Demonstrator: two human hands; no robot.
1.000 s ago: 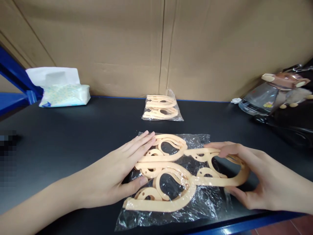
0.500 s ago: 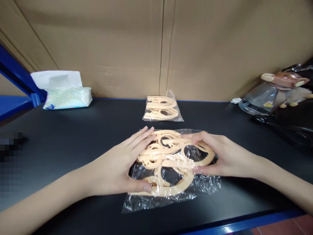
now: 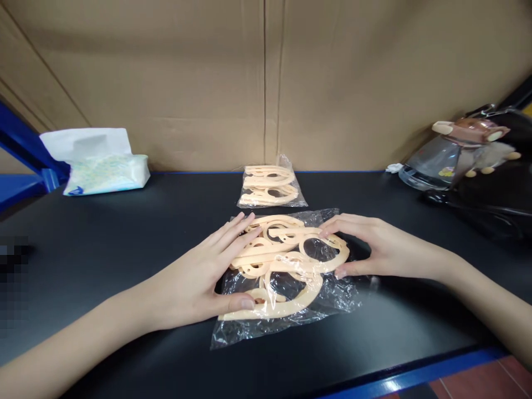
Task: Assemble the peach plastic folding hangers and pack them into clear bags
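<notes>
A clear plastic bag of beige folding hangers [image 3: 291, 260] lies on the black table in front of me. The curved hanger pieces overlap inside the crinkled film. My left hand [image 3: 208, 271] rests along the bag's left side, fingers stretched over its upper left and thumb apart at the lower left. On the other side, my right hand [image 3: 366, 246] is at the bag's right end, fingertips touching the top of a hanger loop and thumb spread below. Neither hand is closed around the bag. Behind it lies a smaller-looking bag of similar hangers [image 3: 270, 185].
A pack of tissues [image 3: 106, 174] stands at the back left by a blue frame post. At the back right are a clear bag with a plush toy [image 3: 469, 130], a black cable [image 3: 436, 198] and a crumpled tissue [image 3: 394, 168]. Cardboard [image 3: 187, 83] forms the back wall.
My right hand has loosened from the bag's right end, its thumb now beside the loop. The near bag sits slightly flatter. The whole view has shifted a little.
</notes>
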